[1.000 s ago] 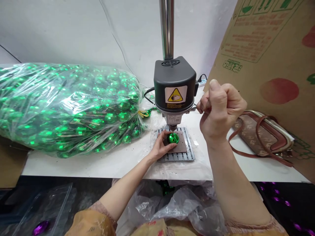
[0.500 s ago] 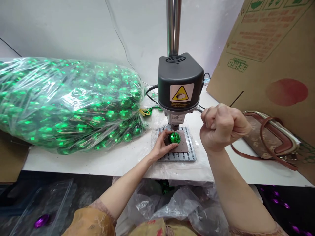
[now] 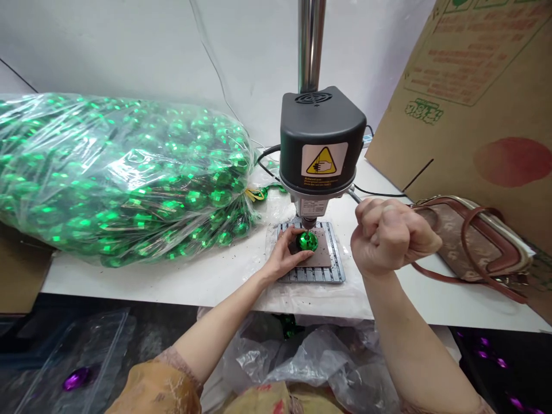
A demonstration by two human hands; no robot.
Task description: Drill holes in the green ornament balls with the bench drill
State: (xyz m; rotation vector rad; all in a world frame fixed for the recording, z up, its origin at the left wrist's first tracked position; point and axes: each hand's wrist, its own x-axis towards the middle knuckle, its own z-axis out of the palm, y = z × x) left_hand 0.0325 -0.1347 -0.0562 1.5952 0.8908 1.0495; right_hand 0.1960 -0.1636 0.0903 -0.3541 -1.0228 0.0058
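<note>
A small drill press [image 3: 321, 141] with a black motor housing and a warning sticker stands on the white table. Under its bit, a shiny green faceted bead [image 3: 307, 241] rests on a flat brown board [image 3: 324, 253] over the slotted metal base [image 3: 336, 270]. My left hand [image 3: 287, 250] grips the bead from the left between thumb and fingers, close to the bit. Raised at the right, my right hand [image 3: 392, 236] is closed round the drill press lever [image 3: 355, 195]; most of the lever is hidden by the fist.
A clear bag of green beads [image 3: 129, 178], tied with yellow, lies at the left. A handbag [image 3: 474, 241] leans by a large cardboard box [image 3: 470, 126] at the right. Plastic sheeting [image 3: 310, 356] hangs below the table edge. A purple bead [image 3: 75, 378] lies lower left.
My right fist has come down slightly, and more of the lever shows. The view has shifted a little. My left hand still holds the bead in the same place under the bit.
</note>
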